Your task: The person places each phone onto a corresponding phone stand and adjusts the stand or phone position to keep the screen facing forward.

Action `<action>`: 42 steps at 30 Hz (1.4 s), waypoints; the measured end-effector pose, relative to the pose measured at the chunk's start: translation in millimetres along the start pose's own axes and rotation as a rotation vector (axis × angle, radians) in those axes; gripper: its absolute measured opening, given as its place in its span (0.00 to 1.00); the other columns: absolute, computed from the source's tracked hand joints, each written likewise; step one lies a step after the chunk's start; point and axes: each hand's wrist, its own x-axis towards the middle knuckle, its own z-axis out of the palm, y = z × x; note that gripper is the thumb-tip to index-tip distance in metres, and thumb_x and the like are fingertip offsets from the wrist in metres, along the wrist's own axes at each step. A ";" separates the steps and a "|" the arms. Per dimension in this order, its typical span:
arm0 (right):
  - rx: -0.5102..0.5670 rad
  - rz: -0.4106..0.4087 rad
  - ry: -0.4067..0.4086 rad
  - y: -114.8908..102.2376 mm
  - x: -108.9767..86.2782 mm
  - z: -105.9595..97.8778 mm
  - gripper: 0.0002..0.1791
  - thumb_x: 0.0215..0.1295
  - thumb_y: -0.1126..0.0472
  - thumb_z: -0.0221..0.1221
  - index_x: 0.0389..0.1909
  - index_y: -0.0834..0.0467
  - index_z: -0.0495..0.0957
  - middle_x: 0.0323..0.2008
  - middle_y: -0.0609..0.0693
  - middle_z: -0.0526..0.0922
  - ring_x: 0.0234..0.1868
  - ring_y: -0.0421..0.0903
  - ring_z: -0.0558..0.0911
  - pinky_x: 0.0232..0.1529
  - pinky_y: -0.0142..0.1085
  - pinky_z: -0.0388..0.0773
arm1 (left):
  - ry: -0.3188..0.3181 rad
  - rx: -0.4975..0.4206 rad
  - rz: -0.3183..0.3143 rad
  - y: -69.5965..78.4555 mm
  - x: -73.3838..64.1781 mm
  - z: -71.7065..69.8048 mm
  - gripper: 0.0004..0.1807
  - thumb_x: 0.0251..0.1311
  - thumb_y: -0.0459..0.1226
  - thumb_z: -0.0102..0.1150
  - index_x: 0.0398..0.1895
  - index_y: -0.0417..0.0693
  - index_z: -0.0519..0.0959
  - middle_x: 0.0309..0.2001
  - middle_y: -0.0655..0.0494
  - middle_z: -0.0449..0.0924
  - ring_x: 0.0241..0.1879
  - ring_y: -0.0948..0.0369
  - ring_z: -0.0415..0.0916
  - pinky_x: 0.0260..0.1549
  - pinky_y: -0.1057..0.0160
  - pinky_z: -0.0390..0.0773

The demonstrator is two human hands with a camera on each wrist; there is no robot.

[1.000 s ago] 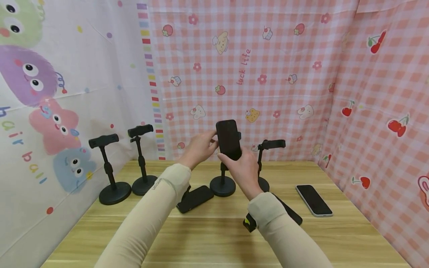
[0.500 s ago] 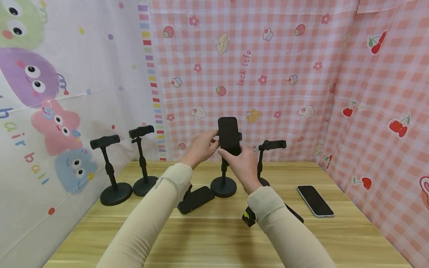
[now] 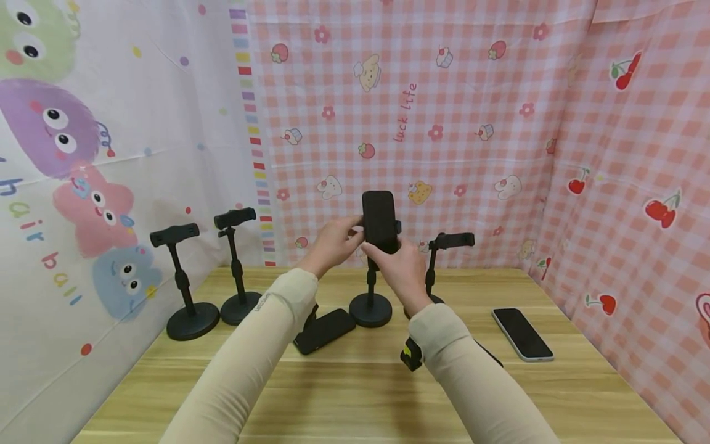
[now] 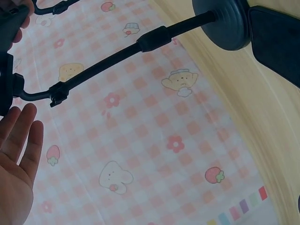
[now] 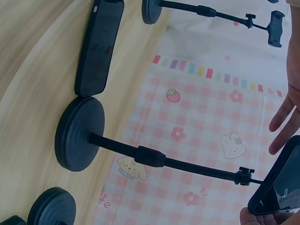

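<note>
Phone [image 3: 379,216] upright at top of stand [image 3: 370,310]

The right grip [image 3: 403,265] holds its lower end, thumb in front; the left grip [image 3: 335,242] is at its left edge, whether pinching I cannot tell. The stand is on the table [image 3: 355,401].

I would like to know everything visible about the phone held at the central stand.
The phone is black and rectangular with rounded corners; its dark, glossy, glass-like screen faces the head camera. A dark raised rim, perhaps a case, frames it. It is nearly upright, in portrait, at the top of the central stand, whose holder shows past its right edge. The right hand grips its lower end, thumb on the front; the left hand is at its left edge, contact unclear.
</note>
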 end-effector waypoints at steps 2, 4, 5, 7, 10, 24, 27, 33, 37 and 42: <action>-0.003 0.000 0.000 1.1 1.1 0.2 0.31 0.57 0.32 0.64 0.44 0.55 0.77 0.31 0.52 0.80 0.29 0.50 0.77 0.29 0.42 0.71 | -0.004 -0.013 -0.002 0.5 -0.1 -0.6 0.16 0.74 0.38 0.51 0.61 0.47 0.77 0.57 0.48 0.80 0.49 0.53 0.82 0.50 0.55 0.79; -0.004 -0.003 0.001 2.1 2.1 0.5 0.31 0.56 0.32 0.65 0.44 0.55 0.77 0.32 0.52 0.80 0.29 0.50 0.77 0.29 0.42 0.71 | -0.006 -0.024 -0.002 0.8 -0.3 -1.2 0.16 0.74 0.38 0.51 0.60 0.47 0.78 0.56 0.48 0.80 0.49 0.53 0.82 0.49 0.55 0.79; -0.007 -0.003 0.001 2.7 2.8 0.8 0.31 0.56 0.32 0.65 0.44 0.55 0.77 0.32 0.52 0.80 0.29 0.50 0.78 0.30 0.42 0.71 | -0.007 -0.027 -0.003 0.9 0.0 -1.4 0.16 0.74 0.38 0.51 0.60 0.47 0.78 0.56 0.48 0.80 0.49 0.53 0.82 0.49 0.54 0.79; -0.009 0.000 0.001 3.5 4.1 1.1 0.32 0.56 0.31 0.65 0.45 0.55 0.77 0.33 0.52 0.80 0.30 0.50 0.78 0.30 0.42 0.72 | -0.010 -0.033 -0.009 0.7 0.8 -1.6 0.16 0.74 0.39 0.51 0.60 0.47 0.78 0.56 0.48 0.81 0.49 0.53 0.82 0.49 0.54 0.79; -0.015 0.001 0.007 4.6 5.5 1.7 0.33 0.55 0.31 0.65 0.46 0.55 0.77 0.33 0.52 0.80 0.30 0.50 0.78 0.30 0.42 0.72 | -0.013 -0.037 -0.013 0.6 1.9 -1.6 0.16 0.73 0.38 0.52 0.60 0.47 0.78 0.55 0.48 0.81 0.48 0.53 0.82 0.49 0.54 0.79; -0.026 -0.039 0.057 7.6 8.4 1.9 0.32 0.55 0.33 0.67 0.43 0.57 0.77 0.31 0.53 0.80 0.28 0.50 0.78 0.28 0.42 0.72 | 0.039 0.041 0.004 -0.8 3.4 5.7 0.16 0.69 0.33 0.56 0.58 0.48 0.80 0.54 0.48 0.82 0.47 0.55 0.83 0.45 0.56 0.81; -0.027 -0.038 0.063 7.9 9.2 2.3 0.32 0.54 0.33 0.67 0.43 0.57 0.77 0.32 0.53 0.80 0.28 0.50 0.78 0.28 0.42 0.72 | 0.083 0.088 0.044 -2.8 3.0 8.9 0.15 0.68 0.31 0.57 0.55 0.47 0.81 0.51 0.48 0.84 0.45 0.55 0.84 0.44 0.57 0.81; -0.019 -0.031 0.067 8.0 9.7 1.5 0.32 0.54 0.34 0.69 0.44 0.57 0.78 0.34 0.53 0.81 0.30 0.50 0.79 0.31 0.43 0.74 | 0.151 0.156 0.127 -4.7 2.8 12.9 0.11 0.64 0.28 0.60 0.48 0.44 0.83 0.44 0.46 0.86 0.42 0.54 0.85 0.40 0.57 0.82; -0.024 -0.029 0.067 8.0 9.4 0.6 0.33 0.54 0.34 0.68 0.45 0.57 0.78 0.35 0.53 0.81 0.31 0.50 0.79 0.32 0.44 0.74 | 0.161 0.209 0.150 -5.3 2.9 14.4 0.08 0.65 0.30 0.61 0.46 0.44 0.82 0.44 0.47 0.86 0.41 0.54 0.85 0.41 0.57 0.82; -0.027 -0.041 0.072 9.0 9.6 1.1 0.33 0.53 0.33 0.68 0.43 0.57 0.78 0.33 0.53 0.81 0.30 0.50 0.79 0.31 0.43 0.74 | 0.182 0.274 0.191 -5.9 3.0 16.9 0.09 0.66 0.31 0.61 0.47 0.43 0.82 0.43 0.46 0.86 0.40 0.54 0.85 0.41 0.58 0.82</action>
